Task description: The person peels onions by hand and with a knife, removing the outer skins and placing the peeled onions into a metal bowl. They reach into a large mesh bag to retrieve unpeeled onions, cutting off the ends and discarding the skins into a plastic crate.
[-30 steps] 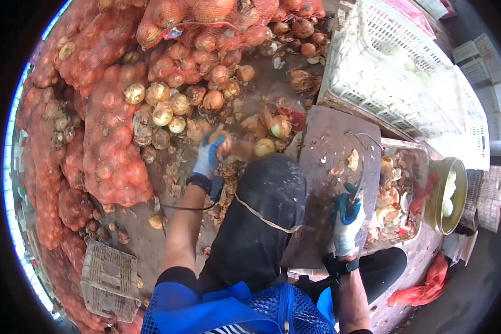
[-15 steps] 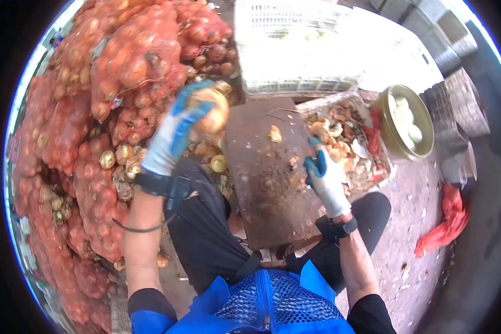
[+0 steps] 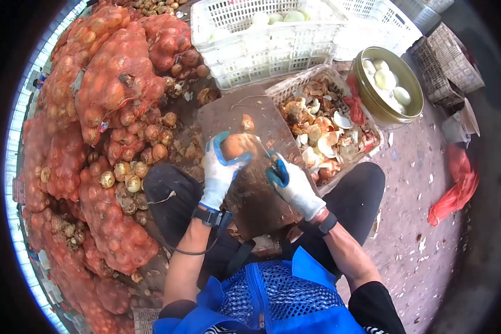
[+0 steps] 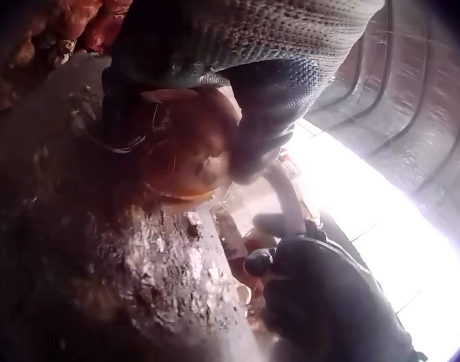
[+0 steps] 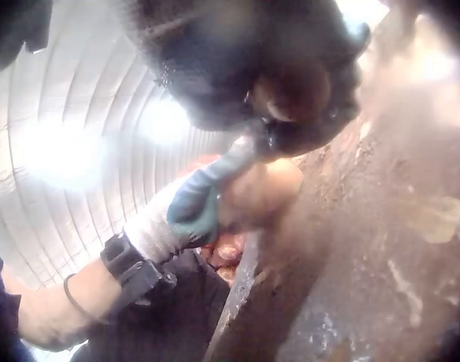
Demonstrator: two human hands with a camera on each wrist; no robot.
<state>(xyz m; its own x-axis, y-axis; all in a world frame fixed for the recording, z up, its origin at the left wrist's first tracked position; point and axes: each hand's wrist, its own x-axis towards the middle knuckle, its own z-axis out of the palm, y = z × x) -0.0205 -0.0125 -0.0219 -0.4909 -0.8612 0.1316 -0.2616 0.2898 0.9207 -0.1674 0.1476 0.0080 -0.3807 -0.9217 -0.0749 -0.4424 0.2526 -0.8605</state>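
1. The brown board [image 3: 261, 206] is taken as the landmark; it is positioned between the person's knees.
2. An unpeeled onion [image 3: 238, 146] is held over the far half of the board; whether the board is touched by it cannot be told.
3. The onion is gripped by the gloved left hand [image 3: 220, 170], the fingers and thumb being clamped around its sides.
4. The gloved right hand [image 3: 292, 186] is held over the board's right side, close to the onion. Its fingers are curled around a tool [image 5: 294, 92]; a rounded end is exposed, the remainder being blurred.
5. A scrap of peel [image 3: 247, 122] is located on the board, beyond the onion.
6. A crate of peelings [image 3: 379, 142] is placed just beside the board's right edge; a bucket [image 3: 379, 108] containing peeled onions [image 3: 385, 79] is placed farther right.
7. A white crate [image 3: 267, 55] is positioned beyond the board's far edge.
8. Onion-filled mesh sacks [image 3: 122, 89] are piled left of the board.
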